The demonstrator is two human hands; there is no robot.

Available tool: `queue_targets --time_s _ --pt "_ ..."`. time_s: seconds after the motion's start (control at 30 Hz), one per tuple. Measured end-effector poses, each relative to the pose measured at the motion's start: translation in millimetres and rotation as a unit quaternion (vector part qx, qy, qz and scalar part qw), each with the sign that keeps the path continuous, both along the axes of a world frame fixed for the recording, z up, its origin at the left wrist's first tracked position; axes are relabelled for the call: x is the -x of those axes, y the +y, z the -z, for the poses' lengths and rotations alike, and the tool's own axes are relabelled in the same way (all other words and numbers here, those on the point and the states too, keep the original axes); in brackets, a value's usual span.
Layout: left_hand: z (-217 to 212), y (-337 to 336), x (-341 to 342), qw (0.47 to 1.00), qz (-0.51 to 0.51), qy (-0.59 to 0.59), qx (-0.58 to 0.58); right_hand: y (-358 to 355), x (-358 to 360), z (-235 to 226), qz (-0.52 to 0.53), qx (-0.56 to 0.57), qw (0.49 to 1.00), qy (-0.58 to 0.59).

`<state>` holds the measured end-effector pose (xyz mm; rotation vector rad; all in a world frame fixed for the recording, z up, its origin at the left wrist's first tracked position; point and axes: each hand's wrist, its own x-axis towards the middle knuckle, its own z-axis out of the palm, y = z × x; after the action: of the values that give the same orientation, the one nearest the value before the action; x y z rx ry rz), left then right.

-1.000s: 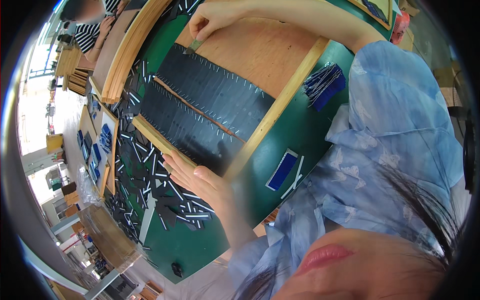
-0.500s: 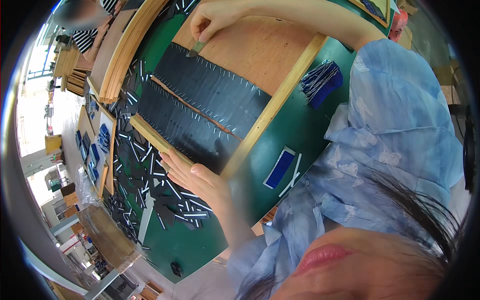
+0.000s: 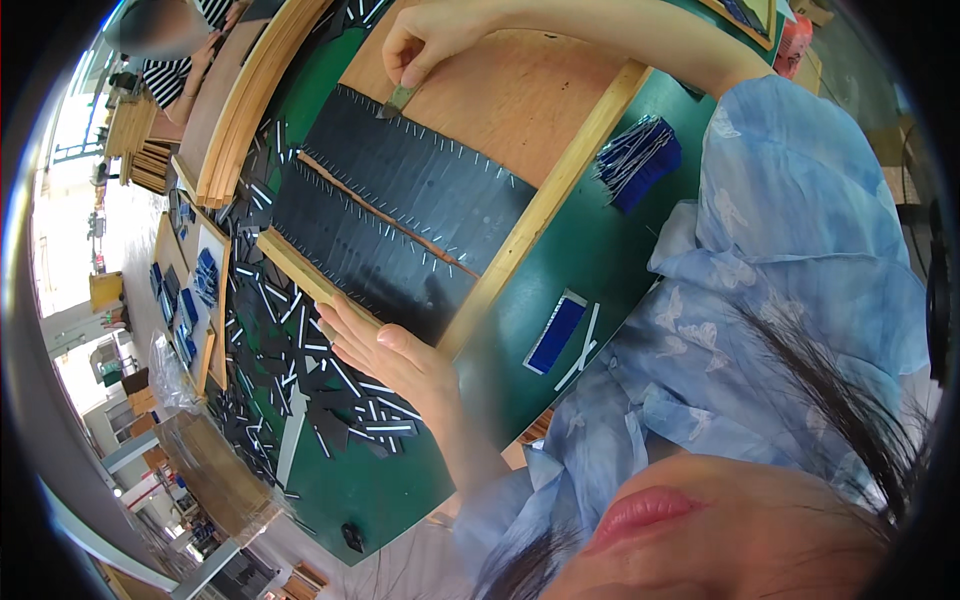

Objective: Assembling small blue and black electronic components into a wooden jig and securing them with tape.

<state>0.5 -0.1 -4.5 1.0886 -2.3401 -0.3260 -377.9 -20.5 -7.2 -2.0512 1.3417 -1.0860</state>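
Observation:
A wooden tray [image 3: 575, 170] with raised side strips lies at an angle on the green table. Dark flat strips [image 3: 430, 165] cover much of its board in two rows, with short white-tipped ends along their edges and a narrow gap of bare wood between. At the far edge of the upper row, my right hand [image 3: 432, 38] pinches a small scraper-like blade [image 3: 394, 101] with a greenish handle; its tip touches the dark strips. Lower down, my left hand [image 3: 395, 355] lies against the tray's near-left wooden strip [image 3: 300, 267], fingers stretched out and thumb apart.
Black and white offcuts [image 3: 300, 360] litter the table to the left. A bundle of blue pieces [image 3: 640, 165] and a blue rectangle [image 3: 557, 335] beside white strips [image 3: 580, 350] lie right of the tray. Long wooden slats [image 3: 262, 95] stand behind; another person [image 3: 178, 85] sits beyond.
The view has shifted very slightly. Both hands keep nearly the same places, the blade still at the edge of the dark strips.

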Motion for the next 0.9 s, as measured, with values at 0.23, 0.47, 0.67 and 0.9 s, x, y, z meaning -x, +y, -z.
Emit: queue_targets --time_s 0.23,0.47,0.67,0.9 --pt "1.4 -0.2 2.0 1.000 0.006 0.002 0.004 6.4 1.2 2.1 0.011 -0.020 1.000 -0.010" --pt "0.6 0.2 1.3 1.000 0.005 -0.001 0.006 23.1 -7.4 -7.8 -0.010 -0.042 0.999 -0.021" --pt "0.1 2.0 1.1 1.000 0.008 -0.002 0.008 24.6 -10.0 -9.1 -0.006 -0.047 0.999 -0.014" --pt "1.4 3.2 2.0 0.999 0.006 0.005 0.033 34.7 -13.4 -9.6 -0.030 -0.064 0.997 -0.028"
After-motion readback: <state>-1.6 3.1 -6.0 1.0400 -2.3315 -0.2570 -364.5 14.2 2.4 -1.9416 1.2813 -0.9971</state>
